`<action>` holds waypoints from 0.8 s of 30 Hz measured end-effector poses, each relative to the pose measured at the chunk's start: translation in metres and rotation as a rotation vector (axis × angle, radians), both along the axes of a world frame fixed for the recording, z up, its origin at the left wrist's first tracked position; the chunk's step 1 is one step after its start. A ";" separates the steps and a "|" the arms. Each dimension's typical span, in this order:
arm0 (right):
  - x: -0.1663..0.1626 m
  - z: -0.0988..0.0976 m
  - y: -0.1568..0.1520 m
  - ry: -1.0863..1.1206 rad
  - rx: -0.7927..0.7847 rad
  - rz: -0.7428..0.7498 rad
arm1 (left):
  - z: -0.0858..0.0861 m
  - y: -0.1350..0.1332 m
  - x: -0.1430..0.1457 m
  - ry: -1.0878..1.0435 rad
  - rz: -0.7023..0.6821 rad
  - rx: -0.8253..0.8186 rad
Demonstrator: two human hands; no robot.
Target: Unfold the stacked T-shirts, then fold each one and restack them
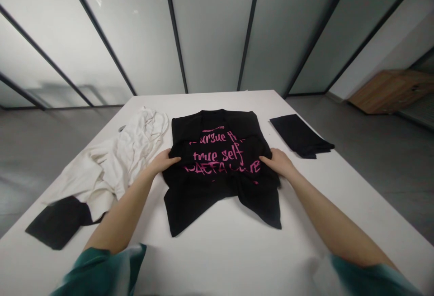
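One broad white surface fills the view, running away toward a wall of frosted glass panels. Largest on it is the black T-shirt, lying at the middle with its pink lettering up, neck toward the far edge and lower corners splayed toward the person. It is bunched across the middle, so the lowest line of lettering is creased and partly hidden.

Just left of it, touching or nearly so, lies a crumpled white garment. A flat black cloth pokes out from under that garment's near end. Well apart on the right sits a small folded black cloth.

The left hand rests on the T-shirt's left edge at mid-height and the right hand on its right edge, level with it. Each grip looks closed on a pinch of fabric, with the fingers curled onto the cloth, though the fingertips are partly buried in the folds.

Judged from this, the work in hand is a crosswise gather of the shirt, held at both sides. Moving it further would call for both grips to travel together and level, or the crease will skew and the loose lower corners will drag.
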State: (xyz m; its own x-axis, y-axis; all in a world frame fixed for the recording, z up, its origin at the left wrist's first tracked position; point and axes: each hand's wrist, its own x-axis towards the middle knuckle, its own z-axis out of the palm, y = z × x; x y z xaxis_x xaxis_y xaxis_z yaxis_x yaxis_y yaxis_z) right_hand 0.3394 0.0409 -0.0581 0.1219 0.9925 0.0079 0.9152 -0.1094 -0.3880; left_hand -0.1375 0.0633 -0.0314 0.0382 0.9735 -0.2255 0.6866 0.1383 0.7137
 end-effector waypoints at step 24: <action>-0.009 0.011 -0.039 -0.081 0.152 0.334 | -0.002 -0.044 0.008 0.544 -0.170 0.356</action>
State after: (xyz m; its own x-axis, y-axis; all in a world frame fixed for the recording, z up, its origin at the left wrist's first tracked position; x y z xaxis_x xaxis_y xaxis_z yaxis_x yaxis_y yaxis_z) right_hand 0.3305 0.0020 -0.0468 -0.2153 0.9642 0.1545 0.9192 0.2535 -0.3013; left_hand -0.1297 0.0197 -0.0331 0.1693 0.9825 0.0774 0.9529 -0.1832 0.2417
